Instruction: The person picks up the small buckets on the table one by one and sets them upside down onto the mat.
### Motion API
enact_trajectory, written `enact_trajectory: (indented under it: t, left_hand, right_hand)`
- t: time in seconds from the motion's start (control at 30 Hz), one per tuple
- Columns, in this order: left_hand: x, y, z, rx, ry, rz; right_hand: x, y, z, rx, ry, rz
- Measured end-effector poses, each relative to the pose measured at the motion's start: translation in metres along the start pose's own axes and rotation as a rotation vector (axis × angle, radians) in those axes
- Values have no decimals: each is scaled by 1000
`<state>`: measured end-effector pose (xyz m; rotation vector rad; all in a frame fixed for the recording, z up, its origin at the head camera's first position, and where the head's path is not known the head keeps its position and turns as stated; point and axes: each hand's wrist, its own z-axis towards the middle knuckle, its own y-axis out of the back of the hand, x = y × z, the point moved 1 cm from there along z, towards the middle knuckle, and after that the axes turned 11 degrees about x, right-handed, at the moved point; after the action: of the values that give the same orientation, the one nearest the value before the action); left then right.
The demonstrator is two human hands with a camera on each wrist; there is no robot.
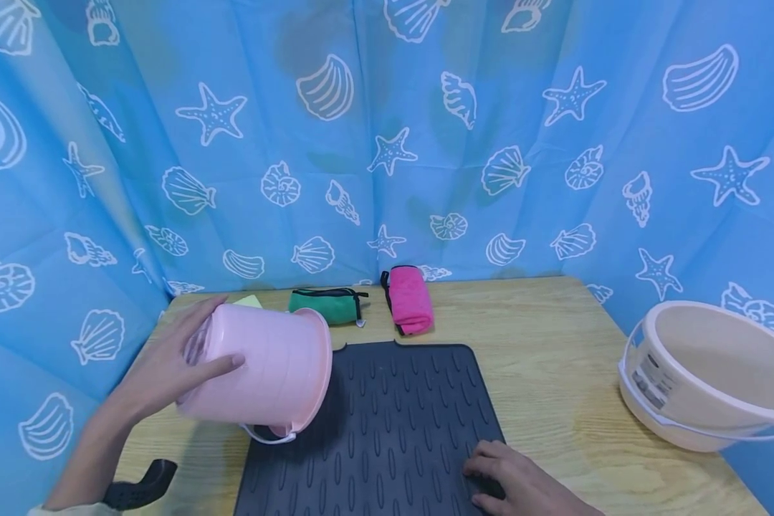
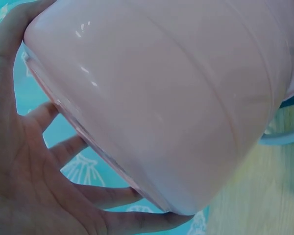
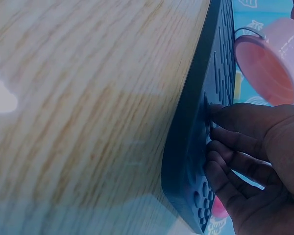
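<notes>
A pink bucket (image 1: pixel 267 362) lies tipped on its side in the air, its mouth facing right over the left part of a black ribbed mat (image 1: pixel 393 401). My left hand (image 1: pixel 183 358) grips it by the base, thumb along the side; in the left wrist view, spread fingers (image 2: pixel 112 196) reach across the bottom rim. The thin white handle (image 1: pixel 271 437) hangs below the mouth. Near the mat's right edge, my right hand (image 1: pixel 516 480) rests its loosely bent fingertips on the mat's surface. In the right wrist view, thumb and fingers (image 3: pixel 235 166) touch the mat just inside its border.
A large beige bucket (image 1: pixel 658 401) with a handle stands at the table's right. Behind the mat lie a green zipped pouch (image 1: pixel 335 307) and a folded pink cloth (image 1: pixel 411 301) with black trim. Blue shell-print curtains (image 1: pixel 374 143) enclose the wooden table (image 1: pixel 555 358).
</notes>
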<state>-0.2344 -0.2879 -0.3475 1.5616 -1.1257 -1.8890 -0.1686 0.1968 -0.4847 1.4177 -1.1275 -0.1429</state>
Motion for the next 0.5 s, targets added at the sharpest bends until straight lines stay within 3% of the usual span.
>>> enact_trajectory:
  t: [0.5]
  left_hand:
    - [-22,-7,16,48,17,51]
  right_hand:
    - [0,1,0,31,-26,5]
